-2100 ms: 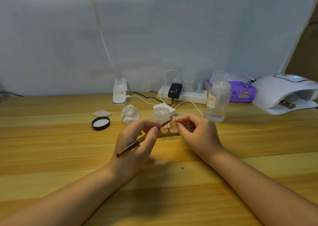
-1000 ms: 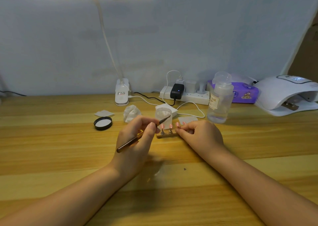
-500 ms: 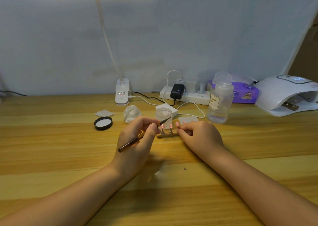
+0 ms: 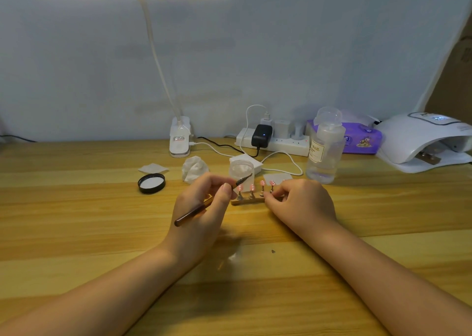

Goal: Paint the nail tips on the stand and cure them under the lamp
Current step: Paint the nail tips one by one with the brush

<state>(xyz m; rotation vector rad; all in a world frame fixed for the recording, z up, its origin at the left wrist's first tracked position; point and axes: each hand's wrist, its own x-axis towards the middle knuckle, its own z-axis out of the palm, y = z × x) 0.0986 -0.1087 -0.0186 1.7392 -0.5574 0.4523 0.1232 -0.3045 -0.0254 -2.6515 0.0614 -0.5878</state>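
the wooden table (image 4: 76, 233) carries everything, with the white curing lamp (image 4: 424, 139) far off at the right edge, partly cut by the frame, well apart from the work. near the middle, the left hand (image 4: 201, 208) grasps a brown-handled brush (image 4: 194, 211) in a pen grip, its dark tip raised just above the leftmost of the pink nail tips (image 4: 251, 188). the right hand (image 4: 301, 202) curls its fingers round the right end of the stand (image 4: 246, 202), which lies on the table between the two hands, in front of a small clear jar (image 4: 241, 169). judging from this, the risks are a loaded tip smearing the neighbouring nail, since the tips stand close together, or the light stand tipping if the steadying fingers slip; carrying it to the lamp could smudge wet polish. the right hand hides the stand's far end, so the count of tips is unclear, and any dots on them are too small to read.
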